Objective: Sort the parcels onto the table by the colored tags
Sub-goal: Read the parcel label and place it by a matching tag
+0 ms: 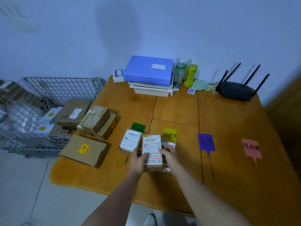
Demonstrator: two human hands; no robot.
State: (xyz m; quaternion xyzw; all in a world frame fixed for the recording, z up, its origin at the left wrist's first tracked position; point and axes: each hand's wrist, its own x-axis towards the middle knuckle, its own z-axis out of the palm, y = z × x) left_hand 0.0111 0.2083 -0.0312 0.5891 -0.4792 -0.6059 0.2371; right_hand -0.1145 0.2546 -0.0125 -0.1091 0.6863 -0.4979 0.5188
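A small cardboard parcel (152, 144) with a white shipping label lies on the wooden table (228, 128), just left of the yellow tag (169, 133). My left hand (138, 160) grips its lower left side and my right hand (168, 154) its right side. A second labelled parcel (131, 141) lies beside it, below the green tag (138, 127). Further right lie a purple tag (206, 142) and a pink tag (251, 149). A flat box (86, 150) with a yellow sticker and stacked brown parcels (99, 121) sit at the table's left.
A wire basket (40, 103) with more parcels stands left of the table. At the back are a blue box (149, 69) on white trays, two bottles (186, 72) and a black router (236, 91).
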